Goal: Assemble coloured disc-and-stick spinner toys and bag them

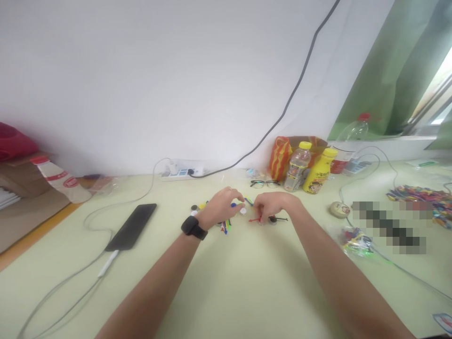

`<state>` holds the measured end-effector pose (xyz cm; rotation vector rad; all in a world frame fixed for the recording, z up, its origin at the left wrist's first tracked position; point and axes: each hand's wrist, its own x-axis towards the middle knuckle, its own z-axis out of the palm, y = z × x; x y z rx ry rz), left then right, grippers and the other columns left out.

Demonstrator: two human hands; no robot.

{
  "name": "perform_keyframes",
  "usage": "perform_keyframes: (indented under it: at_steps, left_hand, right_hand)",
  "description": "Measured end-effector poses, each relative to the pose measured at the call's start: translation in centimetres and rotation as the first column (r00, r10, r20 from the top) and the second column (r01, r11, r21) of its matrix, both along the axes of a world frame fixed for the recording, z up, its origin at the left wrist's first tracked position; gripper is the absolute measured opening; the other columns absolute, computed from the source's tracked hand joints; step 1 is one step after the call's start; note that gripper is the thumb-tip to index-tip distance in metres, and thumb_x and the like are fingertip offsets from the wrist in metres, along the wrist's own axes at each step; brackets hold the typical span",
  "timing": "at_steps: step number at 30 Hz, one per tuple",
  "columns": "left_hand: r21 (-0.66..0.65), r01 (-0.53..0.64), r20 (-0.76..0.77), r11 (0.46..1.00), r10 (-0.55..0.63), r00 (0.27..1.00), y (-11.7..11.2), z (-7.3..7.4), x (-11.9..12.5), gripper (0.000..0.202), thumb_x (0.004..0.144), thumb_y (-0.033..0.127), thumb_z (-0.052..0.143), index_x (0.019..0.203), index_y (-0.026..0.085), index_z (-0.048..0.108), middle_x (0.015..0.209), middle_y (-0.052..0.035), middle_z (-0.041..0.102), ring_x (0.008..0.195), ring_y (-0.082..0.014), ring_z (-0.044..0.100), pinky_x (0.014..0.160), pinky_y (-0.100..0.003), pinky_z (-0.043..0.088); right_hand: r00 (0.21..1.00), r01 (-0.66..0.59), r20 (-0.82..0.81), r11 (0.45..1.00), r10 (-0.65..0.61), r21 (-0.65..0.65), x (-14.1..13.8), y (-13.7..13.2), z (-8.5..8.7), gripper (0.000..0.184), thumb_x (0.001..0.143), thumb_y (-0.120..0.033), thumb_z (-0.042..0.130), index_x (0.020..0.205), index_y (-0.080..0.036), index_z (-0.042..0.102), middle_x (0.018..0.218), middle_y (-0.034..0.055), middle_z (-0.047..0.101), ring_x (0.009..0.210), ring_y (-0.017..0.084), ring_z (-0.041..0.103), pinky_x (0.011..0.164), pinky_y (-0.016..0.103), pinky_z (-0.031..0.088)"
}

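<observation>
My left hand [223,206], with a black watch [194,228] on its wrist, hovers over small plastic pieces. Its thumb and forefinger are apart, and a blue piece [233,205] shows in the gap, apparently not gripped. By the thumb tip is a white disc [243,211]. A bunch of coloured arrow-tipped sticks [226,227] sticks out below this hand. My right hand [271,204] points down, fingertips closed on a red arrow-tipped plastic piece [254,220] at the table. Beside it lies a black arrow-tipped piece [281,218]. The right fingertips are partly hidden.
A phone [132,227] with a charging cable lies left. Glasses [265,183], a clear bottle [298,167] and a yellow bottle [319,172] stand behind my right hand. To the right are a tape roll [339,209], a bag of pieces [356,241] and a colourful heap [423,200].
</observation>
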<state>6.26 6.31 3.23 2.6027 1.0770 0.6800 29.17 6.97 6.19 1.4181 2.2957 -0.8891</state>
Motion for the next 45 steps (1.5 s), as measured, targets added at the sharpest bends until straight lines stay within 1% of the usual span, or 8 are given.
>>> perform_keyframes:
  at_steps: [8, 14, 18, 22, 27, 34, 41, 45]
  left_hand:
    - [-0.033, 0.042, 0.153, 0.999, -0.036, 0.988, -0.2, 2.7, -0.9, 0.015, 0.094, 0.033, 0.065, 0.091, 0.022, 0.075, 0.092, -0.0013, 0.077, 0.082, -0.0185, 0.066, 0.076, -0.031, 0.05]
    - [-0.105, 0.18, 0.353, 0.978, -0.133, 0.926, -1.3, 3.2, 0.7, 0.021, 0.093, 0.035, 0.068, 0.11, 0.023, 0.072, 0.109, -0.0025, 0.076, 0.097, -0.0182, 0.071, 0.089, -0.031, 0.057]
    - [-0.108, 0.225, 0.442, 0.968, -0.156, 0.883, -1.2, 3.0, 1.0, 0.015, 0.095, 0.025, 0.063, 0.104, 0.02, 0.073, 0.1, -0.0031, 0.077, 0.09, -0.0156, 0.072, 0.088, -0.029, 0.058]
    - [-0.168, 0.165, 0.4, 0.972, -0.086, 0.912, -0.7, 2.4, 0.3, 0.008, 0.089, 0.025, 0.068, 0.09, 0.017, 0.071, 0.089, -0.0035, 0.076, 0.083, -0.0166, 0.073, 0.079, -0.027, 0.058]
    - [-0.275, 0.197, 0.189, 0.941, -0.149, 0.971, -0.9, 1.2, 0.5, 0.009, 0.082, 0.026, 0.075, 0.08, 0.018, 0.072, 0.084, -0.003, 0.077, 0.078, -0.0172, 0.071, 0.073, -0.026, 0.053]
    - [-0.377, 0.186, -0.074, 0.907, -0.23, 0.97, -1.3, 0.2, 1.0, 0.01, 0.07, 0.023, 0.078, 0.08, 0.023, 0.082, 0.08, -0.0014, 0.075, 0.072, -0.018, 0.067, 0.06, -0.026, 0.045]
    - [-0.231, 0.106, -0.125, 0.967, -0.137, 0.983, -0.4, 0.9, -0.9, 0.023, 0.065, 0.02, 0.078, 0.087, 0.025, 0.083, 0.092, -0.0055, 0.073, 0.084, -0.0248, 0.067, 0.069, -0.031, 0.05]
    - [-0.196, 0.156, -0.061, 0.968, -0.17, 0.984, 0.3, 0.3, -1.3, 0.031, 0.069, 0.024, 0.08, 0.1, 0.026, 0.08, 0.099, -0.0046, 0.074, 0.102, -0.0277, 0.065, 0.082, -0.032, 0.051]
  right_hand:
    - [0.938, 0.144, -0.331, 0.986, -0.107, 0.087, 1.5, -0.1, 1.2, 0.012, 0.073, -0.025, 0.071, 0.082, -0.02, 0.066, 0.087, 0.0044, 0.075, 0.081, 0.021, 0.067, 0.064, 0.028, 0.045]
    - [0.593, 0.186, -0.794, 0.982, -0.136, -0.029, 0.5, -0.3, 1.4, 0.007, 0.079, -0.024, 0.062, 0.084, -0.02, 0.059, 0.081, 0.0007, 0.068, 0.075, 0.015, 0.06, 0.072, 0.028, 0.048]
    - [0.492, 0.182, -0.859, 0.982, -0.142, -0.058, -1.1, -0.2, 0.8, 0.007, 0.077, -0.021, 0.06, 0.084, -0.02, 0.057, 0.075, -0.002, 0.061, 0.07, 0.013, 0.056, 0.067, 0.026, 0.045]
    - [0.563, 0.283, -0.805, 0.959, -0.188, -0.026, -1.5, 0.0, -0.2, 0.007, 0.083, -0.024, 0.052, 0.087, -0.021, 0.057, 0.069, -0.0046, 0.05, 0.061, 0.011, 0.045, 0.054, 0.022, 0.035]
    - [0.876, 0.406, -0.365, 0.89, -0.314, 0.208, 0.1, 1.0, -2.4, 0.016, 0.087, -0.022, 0.054, 0.1, -0.021, 0.063, 0.088, 0.0034, 0.065, 0.07, 0.016, 0.058, 0.053, 0.024, 0.041]
    - [0.91, 0.415, -0.147, 0.85, -0.388, 0.324, 2.7, 2.2, -2.8, 0.023, 0.08, -0.036, 0.074, 0.095, -0.02, 0.067, 0.106, 0.0109, 0.073, 0.09, 0.024, 0.066, 0.065, 0.028, 0.045]
    - [0.981, 0.191, 0.077, 0.964, -0.179, -0.183, 3.1, 0.5, -0.1, 0.04, 0.052, -0.048, 0.093, 0.068, -0.018, 0.071, 0.069, 0.0065, 0.073, 0.062, 0.017, 0.058, 0.057, 0.028, 0.043]
    - [0.986, 0.168, 0.058, 0.961, -0.159, -0.219, 2.6, 0.3, -0.1, 0.033, 0.054, -0.036, 0.091, 0.069, -0.016, 0.068, 0.069, 0.0068, 0.073, 0.066, 0.018, 0.064, 0.061, 0.027, 0.047]
